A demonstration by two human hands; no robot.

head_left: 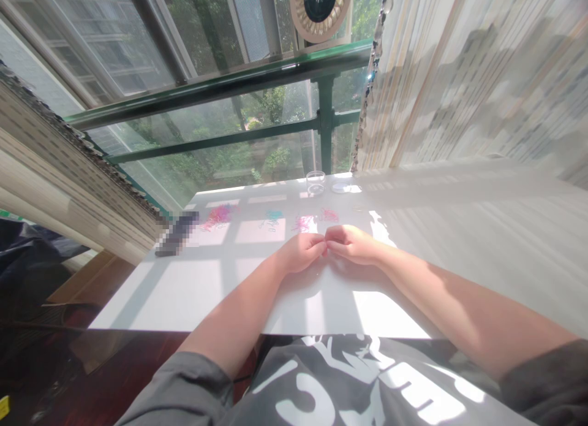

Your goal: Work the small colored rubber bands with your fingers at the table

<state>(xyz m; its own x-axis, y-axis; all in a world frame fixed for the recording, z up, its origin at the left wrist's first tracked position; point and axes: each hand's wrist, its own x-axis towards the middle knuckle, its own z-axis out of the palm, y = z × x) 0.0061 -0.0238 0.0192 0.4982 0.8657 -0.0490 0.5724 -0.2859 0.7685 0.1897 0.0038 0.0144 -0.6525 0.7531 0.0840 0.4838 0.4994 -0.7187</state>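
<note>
My left hand (pixel 304 252) and my right hand (pixel 348 244) meet fingertip to fingertip just above the white table. Both are closed in a pinch. A bit of pink shows below the touching fingertips, seemingly a small pink rubber band (pixel 325 252); most of it is hidden. Just beyond my hands lie a loose pile of pink bands (pixel 329 215) and another of magenta-pink bands (pixel 302 223). Farther left are a heap of teal bands (pixel 273 217) and a larger mixed pile of pink, orange and purple bands (pixel 217 217).
The white table (pixel 174 303) stands against a window with a green railing (pixel 220 83). A clear round container (pixel 315 182) and a clear lid (pixel 340 187) sit at its far edge. A dark blurred-out object (pixel 178 233) lies left. Curtains (pixel 441 76) hang on both sides.
</note>
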